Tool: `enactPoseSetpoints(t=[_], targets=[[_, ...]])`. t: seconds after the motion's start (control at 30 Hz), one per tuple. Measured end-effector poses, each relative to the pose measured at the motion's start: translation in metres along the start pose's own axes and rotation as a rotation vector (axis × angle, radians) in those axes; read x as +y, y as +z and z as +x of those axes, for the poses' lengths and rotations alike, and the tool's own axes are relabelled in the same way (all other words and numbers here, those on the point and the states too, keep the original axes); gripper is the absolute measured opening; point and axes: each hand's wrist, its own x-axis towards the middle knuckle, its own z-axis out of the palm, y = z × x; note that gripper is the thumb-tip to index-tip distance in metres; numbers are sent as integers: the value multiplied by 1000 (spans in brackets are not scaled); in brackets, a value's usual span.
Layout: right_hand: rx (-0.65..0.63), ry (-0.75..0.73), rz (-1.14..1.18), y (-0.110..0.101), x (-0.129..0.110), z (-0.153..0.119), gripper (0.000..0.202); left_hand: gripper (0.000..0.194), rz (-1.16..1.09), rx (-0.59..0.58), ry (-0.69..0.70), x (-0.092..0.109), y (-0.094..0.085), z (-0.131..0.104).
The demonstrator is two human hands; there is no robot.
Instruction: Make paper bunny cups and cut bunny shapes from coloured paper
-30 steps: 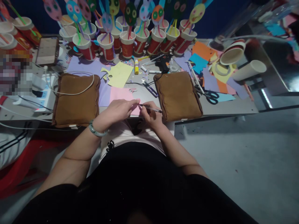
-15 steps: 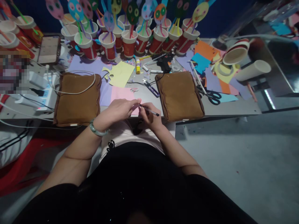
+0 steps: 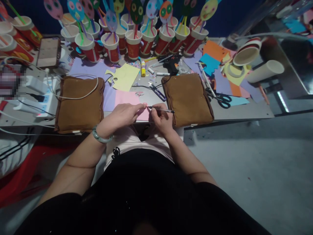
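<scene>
A pink sheet of paper [image 3: 126, 97] lies at the table's front edge, partly under my left hand [image 3: 126, 115]. The fingers of that hand are drawn together, their tips down at the paper; anything small under them is hidden. My right hand [image 3: 163, 120] is closed around a slim pen [image 3: 163, 110] with a dark end. The pen slants low, its tip close by my left fingertips. Behind my hands lie small purple-handled snips [image 3: 158, 92] and a yellow sheet with cut-outs [image 3: 126, 77].
Brown cushions [image 3: 79, 104] [image 3: 187, 99] flank my hands. Behind stand several red paper cups [image 3: 134, 45] with paper animal faces. A glue stick [image 3: 143, 69], black scissors [image 3: 223, 100], coloured scraps [image 3: 210, 64] and a power strip [image 3: 49, 98] with cables also lie on the table.
My right hand has shifted slightly right, and the pen now lies flatter, its rear end farther right and higher. My left hand has barely moved.
</scene>
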Motion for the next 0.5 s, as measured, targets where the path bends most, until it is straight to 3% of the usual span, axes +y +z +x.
enactPoseSetpoints(t=[0.23,0.5], targets=[[-53,122,108,3,-2,6,19,49,11,6,12,-2,0,2],[-96,130,72,-5,-5,8,13,48,-1,24,5,0,0,-1]])
